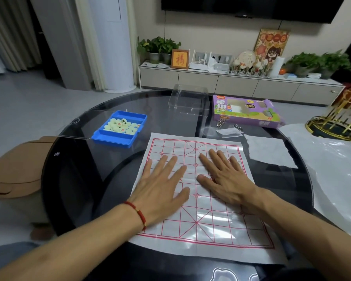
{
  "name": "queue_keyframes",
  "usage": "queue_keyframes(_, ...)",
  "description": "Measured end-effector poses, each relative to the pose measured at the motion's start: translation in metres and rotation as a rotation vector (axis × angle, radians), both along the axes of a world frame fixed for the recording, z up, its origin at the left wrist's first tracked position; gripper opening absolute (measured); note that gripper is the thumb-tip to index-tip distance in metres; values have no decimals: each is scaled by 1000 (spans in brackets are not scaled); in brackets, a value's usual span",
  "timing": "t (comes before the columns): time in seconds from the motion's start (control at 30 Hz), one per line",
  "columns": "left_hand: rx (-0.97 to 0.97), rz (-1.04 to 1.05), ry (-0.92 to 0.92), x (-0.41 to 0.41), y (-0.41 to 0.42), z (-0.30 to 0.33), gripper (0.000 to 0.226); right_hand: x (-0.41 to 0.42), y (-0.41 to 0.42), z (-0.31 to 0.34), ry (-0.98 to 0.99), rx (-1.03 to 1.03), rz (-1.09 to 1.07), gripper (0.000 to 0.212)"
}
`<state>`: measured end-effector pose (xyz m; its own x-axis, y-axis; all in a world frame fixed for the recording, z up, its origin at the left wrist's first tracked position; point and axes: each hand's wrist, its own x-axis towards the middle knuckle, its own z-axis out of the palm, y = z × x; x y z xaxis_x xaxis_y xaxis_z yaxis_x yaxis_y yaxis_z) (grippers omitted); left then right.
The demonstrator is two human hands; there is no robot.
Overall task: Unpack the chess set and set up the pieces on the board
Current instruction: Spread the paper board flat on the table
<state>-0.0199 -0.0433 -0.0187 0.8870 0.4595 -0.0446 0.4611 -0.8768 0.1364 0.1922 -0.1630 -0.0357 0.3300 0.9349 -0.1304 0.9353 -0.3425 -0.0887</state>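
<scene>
Both hands are lying flat, with the fingers spread and straight, on the paper xiangqi board. The left hand is pressing the left half of the sheet, and the right hand is pressing the right half; they are holding nothing. It looks like the person is smoothing the creased sheet so it stays flat on the dark glass table. No piece is standing on the red grid yet, so I judge the setting up has not begun.

The pieces are still waiting in the blue plastic tray, a heap of pale round discs in its middle compartment. This tray is lying beyond the board's far left corner, so it is ahead and to the left of the hands, well apart from them. Its long side is running slanted, from near left to far right. The left hand is clearly nearer to it, and a reach forward and leftward from there seems the natural coming move.

Farther out, a clear plastic lid and the purple chess box are resting at the far edge, and a torn white paper is lying just beside the board on the right.
</scene>
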Motion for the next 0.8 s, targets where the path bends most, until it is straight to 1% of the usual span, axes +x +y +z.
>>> queue_keyframes(0.1, 24, -54, 37, -17, -14, -13, 72, 3, -1, 0, 6, 0, 5, 75)
queue_keyframes(0.3, 31, -55, 40, -16, -14, -23, 72, -8, -18, 21, 8, 85, -27, 88)
queue_keyframes(0.47, 3, -50, 21, -16, -14, -21, 72, -42, -54, 13, 24, -32, -34, 79)
queue_keyframes(0.53, -96, -31, -60, -16, -12, -18, 72, -43, -57, 6, 13, -18, -37, 77)
queue_keyframes(0.57, -179, -6, -136, -17, -11, -16, 70, -43, -58, 4, 8, -7, -41, 77)
queue_keyframes(0.7, -593, 188, -525, -25, -8, 6, 45, -44, -60, 6, -53, 27, -52, 84)
queue_keyframes(0.8, -766, 305, -679, -32, 1, 21, 35, -47, -59, 18, -69, 73, -63, 87)
